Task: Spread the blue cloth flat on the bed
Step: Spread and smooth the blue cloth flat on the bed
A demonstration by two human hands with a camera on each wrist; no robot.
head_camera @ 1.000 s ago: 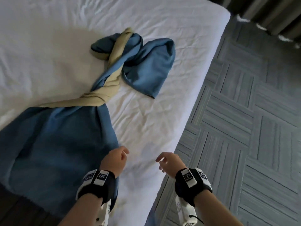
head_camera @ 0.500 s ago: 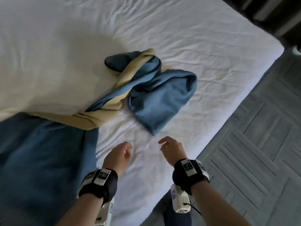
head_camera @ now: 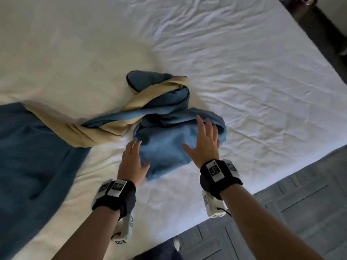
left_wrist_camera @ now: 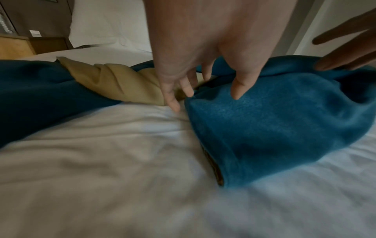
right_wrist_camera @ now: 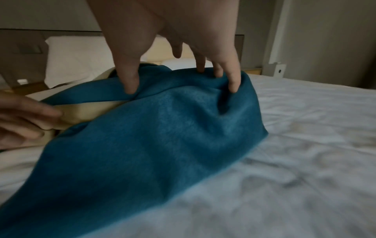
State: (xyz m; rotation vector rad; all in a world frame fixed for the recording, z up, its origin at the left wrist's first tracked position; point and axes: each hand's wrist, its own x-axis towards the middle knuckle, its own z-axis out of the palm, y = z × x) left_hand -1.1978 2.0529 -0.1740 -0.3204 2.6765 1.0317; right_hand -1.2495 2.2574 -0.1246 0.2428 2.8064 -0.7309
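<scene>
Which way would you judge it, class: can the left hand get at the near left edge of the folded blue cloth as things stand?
Probably yes. The left hand is open right beside the blue cloth, fingertips at its left edge, with only bare bed sheet around it.

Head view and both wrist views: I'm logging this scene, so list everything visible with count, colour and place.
Blue fleece cloth with beige reverse: one, twisted and bunched mid-bed, its wide end spread at the left edge.
White sheeted bed: one, wrinkled, fills most of the view.
White pillows: at least one, at the headboard.
Grey patterned floor: lower right.
Black wristbands with white tags: two, one per wrist.
Left hand: fingers touching the cloth's left edge.
Right hand: fingers spread on the cloth's far fold.
</scene>
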